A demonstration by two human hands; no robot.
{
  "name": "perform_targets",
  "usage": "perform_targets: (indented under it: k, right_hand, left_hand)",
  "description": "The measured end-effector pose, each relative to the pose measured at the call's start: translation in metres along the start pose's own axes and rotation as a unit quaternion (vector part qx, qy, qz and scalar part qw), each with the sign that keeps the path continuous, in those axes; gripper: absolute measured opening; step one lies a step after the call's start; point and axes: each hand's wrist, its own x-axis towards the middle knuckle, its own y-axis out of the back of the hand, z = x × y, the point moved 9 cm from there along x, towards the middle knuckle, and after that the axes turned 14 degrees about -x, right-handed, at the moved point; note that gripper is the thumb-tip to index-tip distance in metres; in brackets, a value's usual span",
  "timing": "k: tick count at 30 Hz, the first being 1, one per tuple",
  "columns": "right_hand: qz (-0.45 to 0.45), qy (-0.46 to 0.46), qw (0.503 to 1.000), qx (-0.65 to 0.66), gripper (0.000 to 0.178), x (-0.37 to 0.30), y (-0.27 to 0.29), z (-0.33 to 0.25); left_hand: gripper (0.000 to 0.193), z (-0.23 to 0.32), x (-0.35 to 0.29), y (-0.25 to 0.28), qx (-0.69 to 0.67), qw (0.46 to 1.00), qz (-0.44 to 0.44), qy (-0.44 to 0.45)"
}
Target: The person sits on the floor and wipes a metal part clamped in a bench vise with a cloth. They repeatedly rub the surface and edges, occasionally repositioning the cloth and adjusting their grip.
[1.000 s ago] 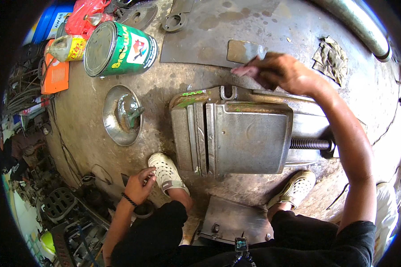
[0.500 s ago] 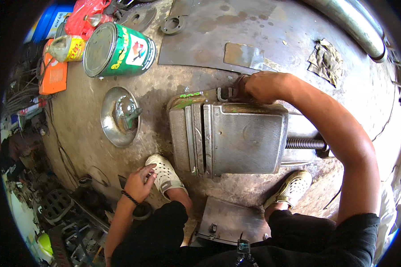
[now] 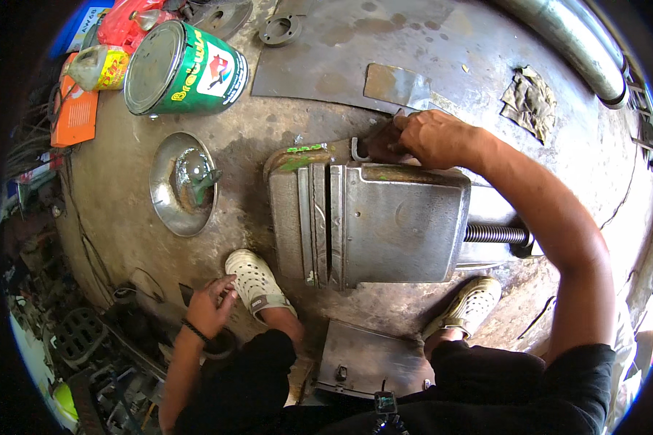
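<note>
A large grey metal vise lies on the floor between my feet, its threaded screw pointing right. Along its far side, my right hand is closed around something dark brown, mostly covered by the fingers; I cannot make out what it is. Just left of those fingers, a small U-shaped metal piece stands against the vise's far edge. My left hand hangs beside my left shoe, fingers loosely bent and apart, with nothing visible in it.
Left of the vise sits a metal bowl with a clear, rounded object and a greenish piece inside. Behind it lies a green paint can. A metal sheet, crumpled cloth and long pipe lie beyond. A flat metal box is between my feet.
My right hand has shifted slightly and turned at the vise's far side, still closed. My left hand has moved a little left and toward me. The whole view has shifted slightly.
</note>
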Motion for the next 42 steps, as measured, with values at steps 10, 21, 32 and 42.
perform_targets:
  k: [10, 21, 32, 42]
  right_hand:
    - [0.074, -0.003, 0.989, 0.129, 0.032, -0.024, 0.036, 0.016]
    - [0.013, 0.101, 0.991, -0.089, 0.020, -0.010, -0.026, 0.007]
    - [0.092, -0.097, 0.977, 0.165, 0.049, -0.032, -0.008, 0.042]
    - [0.147, 0.110, 0.926, 0.330, 0.040, -0.006, -0.013, 0.014]
  left_hand:
    - [0.036, -0.014, -0.020, 0.009, 0.062, 0.998, 0.007, 0.023]
    - [0.035, 0.003, 0.000, 0.004, 0.029, 0.999, 0.010, 0.015]
    - [0.037, 0.018, -0.001, -0.005, 0.102, 0.995, -0.011, 0.019]
    - [0.034, 0.018, -0.007, -0.008, 0.112, 0.993, -0.017, 0.022]
